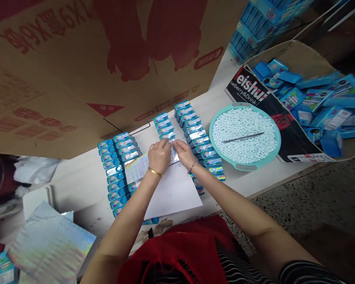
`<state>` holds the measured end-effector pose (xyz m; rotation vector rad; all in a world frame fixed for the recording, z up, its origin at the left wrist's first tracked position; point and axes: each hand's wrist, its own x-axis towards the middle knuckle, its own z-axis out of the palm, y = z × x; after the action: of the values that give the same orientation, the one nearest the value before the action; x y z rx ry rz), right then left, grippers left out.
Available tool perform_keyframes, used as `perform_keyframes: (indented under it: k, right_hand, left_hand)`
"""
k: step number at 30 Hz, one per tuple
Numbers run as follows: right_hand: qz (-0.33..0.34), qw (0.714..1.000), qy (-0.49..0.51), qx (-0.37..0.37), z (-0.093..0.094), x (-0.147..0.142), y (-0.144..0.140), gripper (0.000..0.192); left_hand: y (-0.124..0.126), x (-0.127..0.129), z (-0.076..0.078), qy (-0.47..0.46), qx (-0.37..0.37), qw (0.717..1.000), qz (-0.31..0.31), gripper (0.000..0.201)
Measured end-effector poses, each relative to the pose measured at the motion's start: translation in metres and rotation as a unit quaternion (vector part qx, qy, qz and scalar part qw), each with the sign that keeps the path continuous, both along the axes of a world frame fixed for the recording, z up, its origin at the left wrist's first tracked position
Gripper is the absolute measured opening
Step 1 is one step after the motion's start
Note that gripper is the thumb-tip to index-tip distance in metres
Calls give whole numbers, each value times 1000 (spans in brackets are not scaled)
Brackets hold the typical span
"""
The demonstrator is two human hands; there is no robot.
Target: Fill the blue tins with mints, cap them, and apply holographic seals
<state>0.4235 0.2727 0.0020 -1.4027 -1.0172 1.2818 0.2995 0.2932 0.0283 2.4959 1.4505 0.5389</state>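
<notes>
White desk point(85, 181) packed with rows of blue boxes point(118, 165); left hand point(159, 157) and right hand point(183, 153) pinch a shiny sticker strip point(174, 157) together, just left of the pellet basin point(245, 136), probably peeling it.

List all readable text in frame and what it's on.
"eishui" and below it "ueberry&Drink", both cut off at the left: black flap of the open carton at right.
Red upside-down print on the big cardboard box: "6" and "X" can be made out, the rest unreadable.
Labels on the small blue boxes: too small to read.
</notes>
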Motion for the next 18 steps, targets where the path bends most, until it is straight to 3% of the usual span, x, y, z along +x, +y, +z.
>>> perform_keyframes:
  k: [3, 7, 10, 13, 15, 18]
  right_hand:
    - [-3, 999, 32, -9, -6, 3, 6, 40]
    - [-25, 999, 4, -40, -23, 24, 18, 41]
    - [-88, 989, -104, -55, -30, 60, 25, 45]
    - [-154, 947, -280, 27, -15, 90, 17, 48]
    - [-130, 929, -337, 84, 4, 88, -4, 51]
    - [-16, 977, -205, 55, 28, 46, -57, 49]
  left_hand:
    - [-3, 4, 1, -34, 3, 999, -3, 15]
    - [-25, 7, 14, -142, -17, 988, -65, 10]
    - [-51, 1, 29, -293, -67, 954, -7, 3]
    - [-76, -17, 39, -445, -160, 866, 164, 10]
    - [-92, -36, 39, -504, -229, 787, 273, 20]
    - [-123, -65, 36, -539, -295, 691, 382, 30]
